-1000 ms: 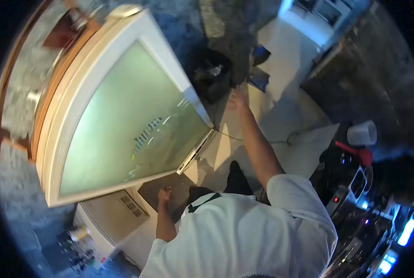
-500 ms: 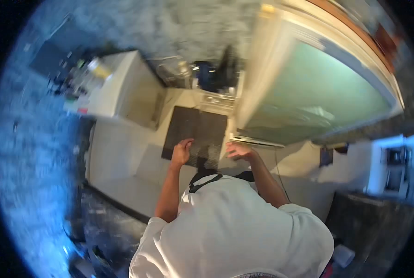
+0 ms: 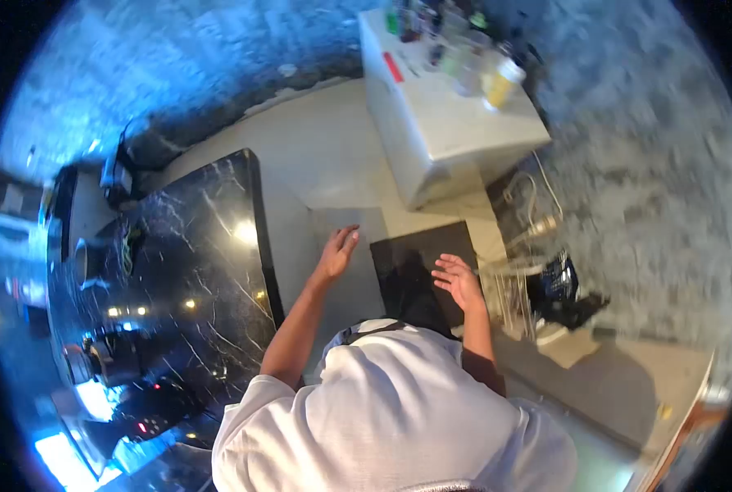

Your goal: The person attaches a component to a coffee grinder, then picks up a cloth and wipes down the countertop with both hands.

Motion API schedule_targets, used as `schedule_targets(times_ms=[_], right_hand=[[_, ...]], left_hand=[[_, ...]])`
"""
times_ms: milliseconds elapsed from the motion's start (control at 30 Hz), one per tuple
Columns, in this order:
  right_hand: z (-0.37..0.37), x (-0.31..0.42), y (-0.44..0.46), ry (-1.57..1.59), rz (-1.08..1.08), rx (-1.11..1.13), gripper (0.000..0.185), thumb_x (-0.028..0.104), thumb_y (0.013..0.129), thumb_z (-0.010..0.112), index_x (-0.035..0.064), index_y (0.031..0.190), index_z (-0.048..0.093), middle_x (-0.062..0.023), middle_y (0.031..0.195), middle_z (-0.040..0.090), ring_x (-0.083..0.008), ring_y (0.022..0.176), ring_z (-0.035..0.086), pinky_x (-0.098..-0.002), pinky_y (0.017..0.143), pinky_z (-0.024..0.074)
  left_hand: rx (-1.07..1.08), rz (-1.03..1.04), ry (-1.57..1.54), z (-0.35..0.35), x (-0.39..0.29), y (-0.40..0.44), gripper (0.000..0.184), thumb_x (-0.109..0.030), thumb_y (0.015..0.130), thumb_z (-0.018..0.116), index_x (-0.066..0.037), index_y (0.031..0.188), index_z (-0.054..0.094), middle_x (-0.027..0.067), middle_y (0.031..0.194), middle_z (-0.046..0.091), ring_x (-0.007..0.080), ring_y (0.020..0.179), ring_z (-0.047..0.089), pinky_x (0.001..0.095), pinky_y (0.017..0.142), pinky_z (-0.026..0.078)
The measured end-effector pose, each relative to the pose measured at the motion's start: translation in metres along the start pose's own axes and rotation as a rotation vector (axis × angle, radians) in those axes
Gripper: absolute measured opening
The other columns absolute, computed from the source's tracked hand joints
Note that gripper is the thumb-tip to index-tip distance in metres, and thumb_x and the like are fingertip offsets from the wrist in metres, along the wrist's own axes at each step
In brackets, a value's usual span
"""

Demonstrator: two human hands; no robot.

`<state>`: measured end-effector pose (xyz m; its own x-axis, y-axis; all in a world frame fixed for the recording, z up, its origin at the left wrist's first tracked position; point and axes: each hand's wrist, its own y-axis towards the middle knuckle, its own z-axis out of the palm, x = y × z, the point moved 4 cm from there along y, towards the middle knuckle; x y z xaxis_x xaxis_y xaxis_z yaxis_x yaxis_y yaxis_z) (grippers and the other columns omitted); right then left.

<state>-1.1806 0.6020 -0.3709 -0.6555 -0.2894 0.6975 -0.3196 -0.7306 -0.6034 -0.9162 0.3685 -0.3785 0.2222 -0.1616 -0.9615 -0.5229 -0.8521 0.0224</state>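
- Left hand [image 3: 336, 256]: empty, fingers close together, slightly bent; between black marble counter [image 3: 218, 271] and dark mat [image 3: 419, 246].
- Right hand [image 3: 460, 283]: empty, fingers loosely spread, above the mat's side nearer the wire rack [image 3: 511, 297].
- Mat lies flat on the floor [image 3: 341, 176], near the white cabinet [image 3: 419, 139].
- Step, my read: hands free, no grasp underway.
- Any grasp from here would need a reach first, then fingers closing.

Your way over the dark mat [image 3: 423, 261] lies free between both hands. Left: the black marbled counter's [image 3: 194, 279] edge blocks you. Ahead: the white cabinet [image 3: 448, 123], bottles on top. Right: the wire rack [image 3: 517, 299] obstructs near the wall.
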Motion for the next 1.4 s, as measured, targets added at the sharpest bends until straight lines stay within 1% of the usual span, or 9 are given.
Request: schedule_targets(times_ms=[233,367,567,700,833,967,1033,1267,1400], right_hand=[[0.105,0.120,0.204,-0.094,0.139,0.149,0.021,0.026,0.104,0.061,0.0112,0.119,0.065,-0.0103,0.114,0.067,-0.0256,0.096,0.070,-0.0380,0.078,0.0568],[0.158,0.154,0.345,-0.189,0.255,0.187,0.033,0.024,0.104,0.063,0.0085,0.133,0.061,-0.0151,0.127,0.063,-0.0237,0.103,0.067,-0.0320,0.081,0.0550],[0.373,0.220,0.454,-0.513,0.144,0.624,0.047,0.008,0.100,0.061,0.0058,0.146,0.051,-0.0102,0.120,0.064,-0.0218,0.098,0.068,-0.0308,0.079,0.0548],[0.507,0.208,0.528,-0.642,0.400,0.753,0.046,0.008,0.101,0.058,0.0058,0.146,0.051,-0.0103,0.122,0.064,-0.0208,0.095,0.067,-0.0312,0.079,0.0542],[0.634,0.174,0.615,-0.937,0.373,0.898,0.041,0.008,0.102,0.056,0.0062,0.142,0.053,-0.0087,0.121,0.064,-0.0207,0.099,0.067,-0.0335,0.079,0.0552],[0.721,0.143,0.669,-1.458,0.228,1.094,0.043,0.006,0.100,0.056,0.0047,0.143,0.053,-0.0092,0.118,0.065,-0.0186,0.091,0.065,-0.0306,0.071,0.0539],[0.757,0.136,0.705,-1.690,0.146,1.199,0.044,0.006,0.099,0.056,0.0040,0.143,0.053,-0.0094,0.116,0.065,-0.0175,0.088,0.065,-0.0291,0.068,0.0533],[0.937,0.120,0.804,-1.726,0.184,1.098,0.048,-0.001,0.093,0.056,0.0055,0.142,0.054,-0.0076,0.105,0.065,-0.0143,0.079,0.064,-0.0251,0.060,0.0501],[1.046,0.077,0.844,-1.661,0.260,1.259,0.047,0.000,0.094,0.056,0.0057,0.141,0.055,-0.0074,0.106,0.066,-0.0142,0.080,0.064,-0.0245,0.060,0.0501]], left_hand=[[0.085,-0.261,0.165,-0.065,0.005,0.112,0.037,-0.019,0.098,0.062,-0.003,0.132,0.065,0.0120,0.096,0.071,0.0245,0.076,0.062,0.0357,0.072,0.050],[0.096,-0.374,0.382,-0.115,0.015,0.154,0.034,-0.009,0.086,0.067,-0.003,0.119,0.068,0.0088,0.075,0.063,0.0235,0.069,0.059,0.0360,0.068,0.049],[-0.621,-0.431,0.240,-0.215,0.002,0.181,0.026,-0.008,0.083,0.068,-0.002,0.109,0.069,0.0095,0.080,0.065,0.0244,0.069,0.060,0.0356,0.067,0.049],[-1.251,-0.174,0.307,-0.296,-0.010,0.201,0.015,-0.005,0.084,0.065,-0.002,0.099,0.068,0.0102,0.087,0.065,0.0236,0.070,0.061,0.0352,0.067,0.050],[-1.475,-0.274,0.307,-0.388,0.061,0.220,0.015,-0.002,0.085,0.066,-0.001,0.100,0.067,0.0096,0.089,0.063,0.0215,0.071,0.059,0.0327,0.066,0.049],[-1.605,-0.436,0.327,-0.461,0.077,0.267,0.016,0.000,0.085,0.066,-0.001,0.101,0.067,0.0095,0.091,0.063,0.0214,0.072,0.059,0.0317,0.066,0.049],[-1.585,-0.320,0.295,-0.501,0.073,0.303,0.016,0.000,0.085,0.067,-0.001,0.101,0.067,0.0103,0.091,0.064,0.0228,0.075,0.061,0.0329,0.067,0.050],[-1.463,-0.339,0.271,-0.566,0.091,0.380,0.011,-0.006,0.085,0.069,-0.004,0.097,0.068,0.0106,0.085,0.069,0.0272,0.071,0.064,0.0365,0.067,0.052],[-1.702,-0.519,0.232,-0.579,0.133,0.375,0.010,-0.005,0.084,0.067,-0.002,0.093,0.069,0.0096,0.085,0.070,0.0249,0.071,0.063,0.0356,0.066,0.051]])
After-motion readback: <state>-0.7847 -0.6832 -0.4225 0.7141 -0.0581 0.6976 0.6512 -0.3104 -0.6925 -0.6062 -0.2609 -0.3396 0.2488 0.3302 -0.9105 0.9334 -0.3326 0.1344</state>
